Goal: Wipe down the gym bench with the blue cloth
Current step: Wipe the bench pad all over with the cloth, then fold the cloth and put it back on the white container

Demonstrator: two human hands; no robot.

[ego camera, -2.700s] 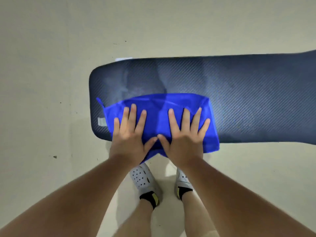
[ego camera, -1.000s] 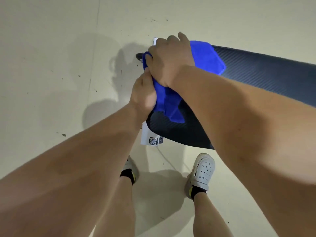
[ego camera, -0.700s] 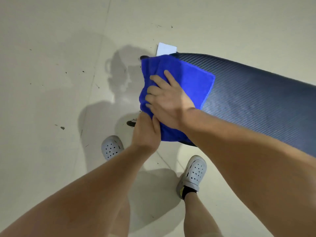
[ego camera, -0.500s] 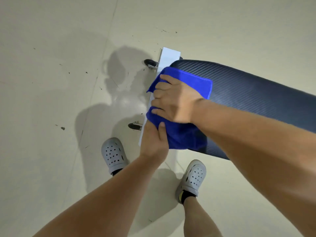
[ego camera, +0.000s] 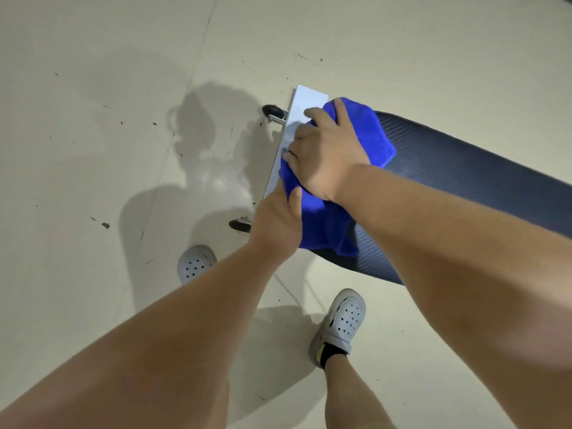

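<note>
A bright blue terry cloth (ego camera: 368, 140) lay draped over the left end of a long, dark navy, carbon-weave padded gym bench (ego camera: 464, 171), covering the end edge and spilling down over the near side edge in a loose fold. The right hand (ego camera: 325, 156) lay on top of the cloth with its fingers curled over the bench's end, gripping the fabric against the rim. The left hand (ego camera: 275, 227) came up from below and held the cloth's near-left portion, thumb laid on the fabric and the other fingers tucked out of sight beneath it. Just past the cloth-covered end, a flat pale grey metal foot bar (ego camera: 305, 102) ran crosswise, with a small black wheel (ego camera: 273, 111) at its far tip and a second black wheel (ego camera: 240, 225) near the left hand's wrist. The bench pad stretched away to the right, bare of anything beyond the cloth, until it left the frame. The pale beige floor (ego camera: 93, 156), lightly scuffed, spread wide open to the left and beyond the bench. Two grey perforated clogs stood near the bench's near edge, the left clog (ego camera: 195, 264) beside the foot bar's end and the right clog (ego camera: 343, 320) below the pad.
</note>
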